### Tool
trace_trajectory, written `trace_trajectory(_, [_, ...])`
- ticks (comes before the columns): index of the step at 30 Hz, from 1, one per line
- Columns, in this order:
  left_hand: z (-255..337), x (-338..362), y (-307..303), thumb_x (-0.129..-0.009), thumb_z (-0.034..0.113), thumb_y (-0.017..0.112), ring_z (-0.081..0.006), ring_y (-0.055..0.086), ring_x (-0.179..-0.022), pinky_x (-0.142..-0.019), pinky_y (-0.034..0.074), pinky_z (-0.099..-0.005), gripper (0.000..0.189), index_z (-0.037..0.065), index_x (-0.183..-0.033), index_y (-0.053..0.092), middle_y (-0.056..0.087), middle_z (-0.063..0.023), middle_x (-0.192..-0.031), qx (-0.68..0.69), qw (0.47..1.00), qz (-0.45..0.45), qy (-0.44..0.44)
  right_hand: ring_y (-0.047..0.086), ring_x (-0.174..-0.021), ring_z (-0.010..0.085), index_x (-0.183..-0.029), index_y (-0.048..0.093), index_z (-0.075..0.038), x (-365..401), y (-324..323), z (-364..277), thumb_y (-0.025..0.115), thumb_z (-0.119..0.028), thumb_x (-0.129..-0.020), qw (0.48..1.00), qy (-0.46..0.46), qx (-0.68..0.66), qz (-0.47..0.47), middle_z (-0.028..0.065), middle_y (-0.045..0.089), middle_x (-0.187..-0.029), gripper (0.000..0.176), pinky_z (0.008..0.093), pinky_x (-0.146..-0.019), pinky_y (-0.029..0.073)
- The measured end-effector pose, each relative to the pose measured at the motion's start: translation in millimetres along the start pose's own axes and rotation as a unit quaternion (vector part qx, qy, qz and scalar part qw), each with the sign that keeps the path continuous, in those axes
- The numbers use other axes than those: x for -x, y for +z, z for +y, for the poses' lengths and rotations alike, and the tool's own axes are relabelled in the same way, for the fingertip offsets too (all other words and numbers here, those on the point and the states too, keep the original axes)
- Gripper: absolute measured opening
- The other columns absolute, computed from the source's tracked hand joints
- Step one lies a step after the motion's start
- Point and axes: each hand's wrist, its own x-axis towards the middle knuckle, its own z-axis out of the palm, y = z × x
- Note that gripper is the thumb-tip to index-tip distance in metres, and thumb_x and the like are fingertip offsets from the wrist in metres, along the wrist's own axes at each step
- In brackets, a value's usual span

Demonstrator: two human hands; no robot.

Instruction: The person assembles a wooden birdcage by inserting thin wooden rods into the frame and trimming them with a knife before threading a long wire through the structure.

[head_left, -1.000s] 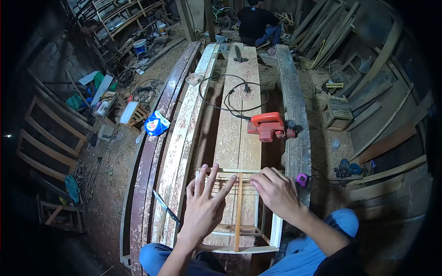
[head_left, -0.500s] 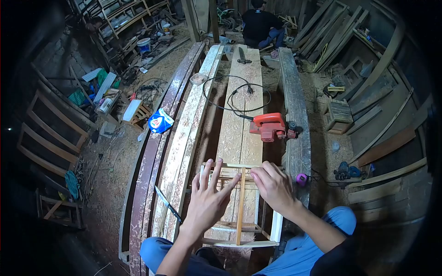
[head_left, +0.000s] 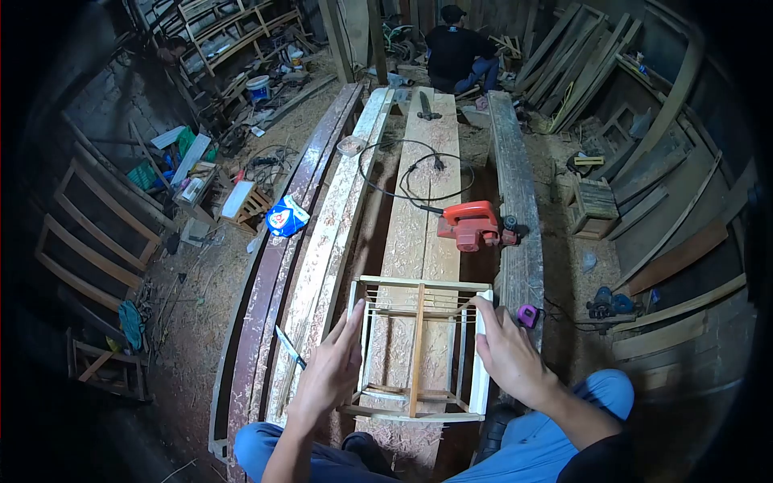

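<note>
A small slatted wooden frame [head_left: 416, 348] stands on the sawdust-covered plank [head_left: 419, 233] right in front of my knees. My left hand [head_left: 328, 372] lies with straight fingers against the frame's left side rail. On the opposite side, my right hand [head_left: 506, 352] clasps the white right rail, fingertips at its top corner. The frame sits between the two hands. A centre upright and thin slats show inside it.
A red electric planer [head_left: 471, 224] with a looped black cord [head_left: 411, 173] lies farther along the plank. A purple tape measure [head_left: 527, 315] sits by my right hand, a blade tool [head_left: 288, 348] at left. A blue bag [head_left: 286, 217], long boards, stacked frames; a person [head_left: 455, 50] crouches at the far end.
Both hands came off the top of the frame and moved apart to its left and right sides. The view shifted slightly, so the frame shows more fully.
</note>
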Motion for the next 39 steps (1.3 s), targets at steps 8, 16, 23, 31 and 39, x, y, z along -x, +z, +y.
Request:
trace_trajectory(8, [3.5, -21.4, 10.1, -0.101, -0.007, 0.056, -0.0385, 0.057, -0.145, -0.116, 0.047, -0.0416, 0.066, 0.007, -0.165, 0.044, 0.057, -0.0276, -0.155, 0.110, 0.991, 0.076, 0.010, 0.062, -0.106, 0.0495, -0.147, 0.048, -0.005, -20.6, -5.0, 11.5, 0.056, 0.008, -0.098, 0.989, -0.038, -0.080, 0.115, 0.0281, 0.052, -0.117, 0.050, 0.0568, -0.090, 0.050])
trace_trajectory(16, [3.1, -45.6, 12.7, -0.100, -0.009, 0.052, -0.0435, 0.043, -0.155, -0.119, 0.043, -0.0420, 0.067, 0.009, -0.164, 0.046, 0.050, -0.0315, -0.160, 0.118, 0.990, 0.071, 0.010, 0.062, -0.105, 0.0484, -0.146, 0.052, -0.004, -32.1, -2.0, 19.0, 0.056, 0.005, -0.100, 0.988, -0.014, -0.082, 0.127, 0.0273, 0.053, -0.118, 0.047, 0.0560, -0.093, 0.049])
trace_trajectory(23, [-14.3, -47.7, 21.6, -0.109, -0.003, 0.052, -0.0267, 0.053, -0.147, -0.116, 0.045, -0.0357, 0.057, 0.009, -0.164, 0.046, 0.054, -0.0205, -0.163, 0.129, 0.988, 0.080, 0.008, 0.063, -0.111, 0.0468, -0.139, 0.057, -0.004, -34.0, -5.0, 21.0, 0.061, 0.002, -0.099, 0.985, 0.026, -0.111, 0.131, 0.0251, 0.062, -0.121, 0.041, 0.0501, -0.097, 0.051])
trace_trajectory(31, [-18.1, -52.7, 22.0, -0.108, 0.000, 0.058, -0.0274, 0.040, -0.157, -0.126, 0.034, -0.0400, 0.055, 0.009, -0.162, 0.050, 0.054, -0.0204, -0.162, 0.180, 0.982, 0.038, -0.035, 0.062, -0.092, 0.0411, -0.132, 0.060, -0.002, -41.3, -3.6, 25.4, 0.060, 0.003, -0.100, 0.980, 0.005, -0.145, 0.140, 0.0216, 0.056, -0.105, 0.033, 0.0518, -0.081, 0.051])
trace_trajectory(39, [-28.5, -65.2, 17.8, -0.110, 0.017, 0.063, -0.0282, 0.012, -0.168, -0.133, 0.018, -0.0410, 0.070, 0.006, -0.171, 0.030, 0.007, -0.0183, -0.182, 0.200, 0.979, 0.000, -0.032, 0.064, -0.096, 0.0405, -0.136, 0.060, -0.001, -50.1, 8.9, 23.1, 0.064, 0.004, -0.099, 0.981, 0.002, -0.142, 0.129, 0.0211, 0.057, -0.112, 0.038, 0.0499, -0.083, 0.053])
